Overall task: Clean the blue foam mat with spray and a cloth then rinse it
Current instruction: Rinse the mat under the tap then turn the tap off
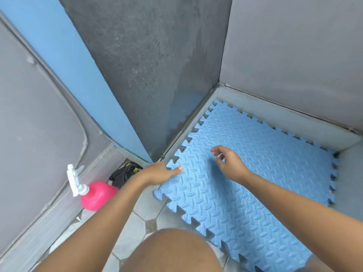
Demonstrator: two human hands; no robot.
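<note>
A light blue foam mat (255, 165) with jigsaw edges and a raised tread pattern lies flat, its far part inside a low white-walled basin. My left hand (161, 172) grips the mat's left edge, thumb on top. My right hand (228, 162) hovers just above the mat's middle, fingers apart and empty. A pink spray bottle (97, 195) with a white trigger head stands on the floor to the left. A dark cloth (124, 173) with yellow bits lies crumpled behind the bottle, near the wall corner.
A grey wall (149, 65) and a blue door edge (64, 61) rise straight ahead. The basin's white rim (275, 114) borders the mat at the back. Grey floor tiles (135, 222) lie near me, and my knee (172, 252) fills the bottom centre.
</note>
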